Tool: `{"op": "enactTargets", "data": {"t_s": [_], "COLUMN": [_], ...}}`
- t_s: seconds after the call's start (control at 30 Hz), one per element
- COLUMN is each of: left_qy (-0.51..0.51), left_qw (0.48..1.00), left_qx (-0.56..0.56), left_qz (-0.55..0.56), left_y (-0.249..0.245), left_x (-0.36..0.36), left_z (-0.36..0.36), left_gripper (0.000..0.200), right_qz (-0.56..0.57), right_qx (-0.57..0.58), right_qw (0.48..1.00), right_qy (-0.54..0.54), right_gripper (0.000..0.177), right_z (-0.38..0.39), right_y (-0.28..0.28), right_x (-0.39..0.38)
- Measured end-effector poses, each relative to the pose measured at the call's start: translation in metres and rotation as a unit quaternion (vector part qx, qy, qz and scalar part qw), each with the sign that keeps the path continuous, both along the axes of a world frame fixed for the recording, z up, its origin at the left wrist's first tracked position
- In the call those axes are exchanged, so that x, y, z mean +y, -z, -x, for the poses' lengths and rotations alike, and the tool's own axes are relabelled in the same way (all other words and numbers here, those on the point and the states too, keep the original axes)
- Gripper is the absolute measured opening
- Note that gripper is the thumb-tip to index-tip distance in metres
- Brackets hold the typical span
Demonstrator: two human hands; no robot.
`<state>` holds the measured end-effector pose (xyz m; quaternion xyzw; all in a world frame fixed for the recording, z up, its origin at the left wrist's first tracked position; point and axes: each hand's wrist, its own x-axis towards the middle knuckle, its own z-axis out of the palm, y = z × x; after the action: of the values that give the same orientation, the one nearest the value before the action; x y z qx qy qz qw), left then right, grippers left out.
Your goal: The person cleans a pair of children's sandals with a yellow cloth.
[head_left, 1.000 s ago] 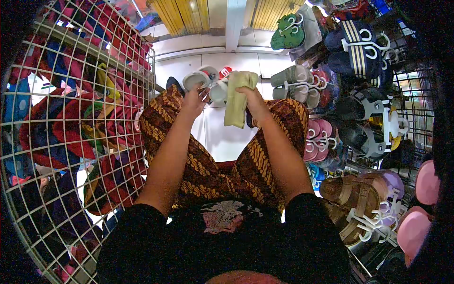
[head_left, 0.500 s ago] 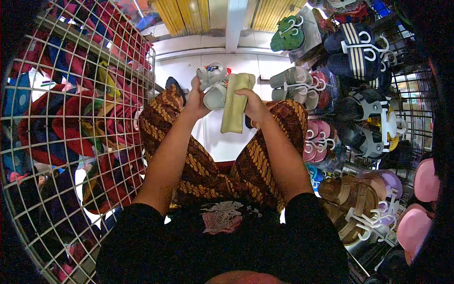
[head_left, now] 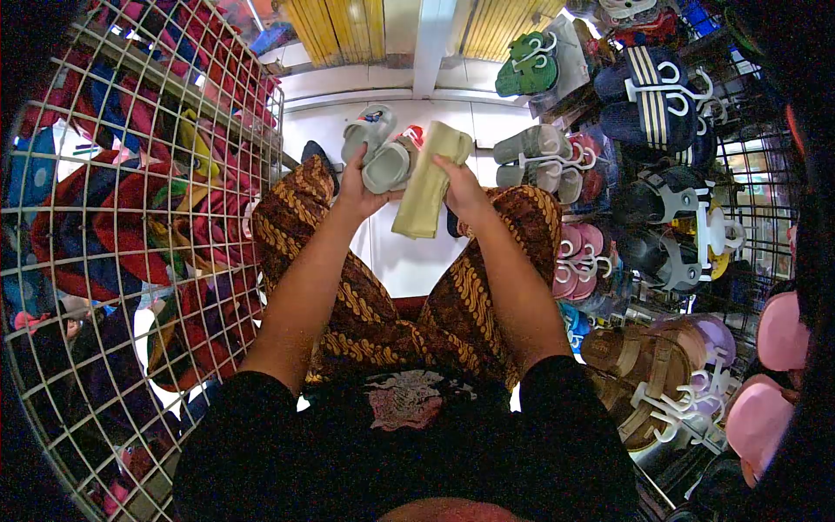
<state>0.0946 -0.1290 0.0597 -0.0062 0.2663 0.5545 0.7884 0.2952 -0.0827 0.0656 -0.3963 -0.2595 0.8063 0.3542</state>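
Observation:
A pair of small pale grey sandals [head_left: 388, 167] is gripped in my left hand [head_left: 356, 190], its fingers wrapped under and along their side. A small red and white tag [head_left: 410, 137] shows at the sandals' far right end. Against that right side lies a folded yellow-green cloth [head_left: 421, 193], overlapping part of the nearer sandal. My right hand [head_left: 464, 188] is closed on the cloth's right edge, thumb on top. Both hands are held over the gap between my knees.
White floor tiles [head_left: 391, 252] show below. To the left stands a wire grid [head_left: 174, 209] with colourful footwear behind it. Sandals on white hangers line the right side: grey ones [head_left: 535, 161], pink ones [head_left: 578, 252], navy striped ones [head_left: 648, 96] and brown ones [head_left: 648, 365].
The sandals have turned in my left hand, showing more of their grey surfaces. The cloth has shifted slightly left and up and tilted more, and my right hand has moved with it.

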Motion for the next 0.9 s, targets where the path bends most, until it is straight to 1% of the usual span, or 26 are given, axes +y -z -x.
{"op": "enactTargets", "data": {"t_s": [0.03,0.1,0.13,0.2,0.23,0.27,0.3,0.33,0.43,0.47,0.57,0.6,0.63,0.7,0.77,0.8,0.83,0.87,0.9], "left_qy": [-0.023,-0.025,-0.027,-0.068,-0.089,-0.095,-0.101,-0.107,-0.123,-0.118,-0.106,-0.108,-0.112,-0.114,-0.119,-0.124,-0.129,-0.128,-0.127], "left_qw": [1.0,1.0,1.0,0.996,0.994,0.993,0.992,0.991,0.99,0.989,0.981,0.975,0.966,0.962,0.951,0.943,0.935,0.952,0.966], "left_qx": [0.004,0.002,0.001,0.036,0.053,0.06,0.068,0.075,0.07,0.089,0.16,0.194,0.229,0.238,0.268,0.291,0.313,0.257,0.198], "left_qz": [0.012,0.01,0.008,0.034,0.047,0.037,0.027,0.017,-0.017,-0.013,0.011,0.026,0.041,0.07,0.092,0.099,0.105,0.106,0.108], "left_y": [0.003,0.007,0.009,0.013,0.013,0.017,0.028,0.031,0.036,0.036,0.044,0.046,0.051,0.061,0.07,0.06,0.054,0.048,0.045], "left_x": [0.001,0.004,0.005,0.006,0.006,0.006,0.005,0.006,0.007,0.007,0.006,0.006,0.007,0.009,0.011,0.012,0.012,0.013,0.013], "left_z": [0.001,0.006,0.008,0.006,0.005,0.005,0.005,0.004,-0.004,-0.005,-0.009,-0.009,-0.007,-0.002,0.004,0.003,0.002,0.002,0.003], "left_gripper": [0.056,0.053,0.052,0.05,0.048,0.047,0.045,0.044,0.04,0.039,0.036,0.035,0.035,0.034,0.033,0.033,0.033,0.034,0.034], "right_qz": [-0.005,-0.016,-0.025,-0.044,-0.15,-0.252,-0.35,-0.363,-0.455,-0.434,-0.427,-0.517,-0.475,-0.385,-0.267,-0.205,-0.233,-0.259,-0.284], "right_qx": [-0.01,-0.03,-0.07,-0.151,-0.247,-0.337,-0.418,-0.409,-0.502,-0.517,-0.507,-0.458,-0.427,-0.357,-0.286,-0.248,-0.256,-0.265,-0.275], "right_qw": [1.0,0.999,0.995,0.979,0.947,0.894,0.822,0.822,0.716,0.715,0.717,0.696,0.736,0.807,0.89,0.923,0.919,0.913,0.907], "right_qy": [-0.011,-0.035,-0.066,-0.129,-0.143,-0.155,-0.164,-0.161,-0.167,-0.182,-0.216,-0.197,-0.223,-0.27,-0.233,-0.212,-0.19,-0.168,-0.146], "right_gripper": [0.037,0.038,0.039,0.041,0.042,0.043,0.044,0.046,0.046,0.047,0.048,0.052,0.054,0.059,0.06,0.061,0.062,0.063,0.065], "right_z": [-0.003,-0.007,-0.006,-0.002,0.001,0.004,0.008,0.013,0.025,0.024,0.028,0.024,0.021,0.017,0.012,0.01,0.009,0.007,0.007], "right_y": [0.001,0.0,-0.002,-0.007,-0.011,-0.014,-0.019,-0.034,-0.027,-0.027,-0.032,-0.006,-0.002,0.001,-0.002,-0.005,0.004,0.016,0.015], "right_x": [0.001,0.003,0.001,-0.005,-0.009,-0.016,-0.023,-0.029,-0.038,-0.041,-0.044,-0.044,-0.04,-0.03,-0.021,-0.016,-0.01,-0.004,-0.004]}}
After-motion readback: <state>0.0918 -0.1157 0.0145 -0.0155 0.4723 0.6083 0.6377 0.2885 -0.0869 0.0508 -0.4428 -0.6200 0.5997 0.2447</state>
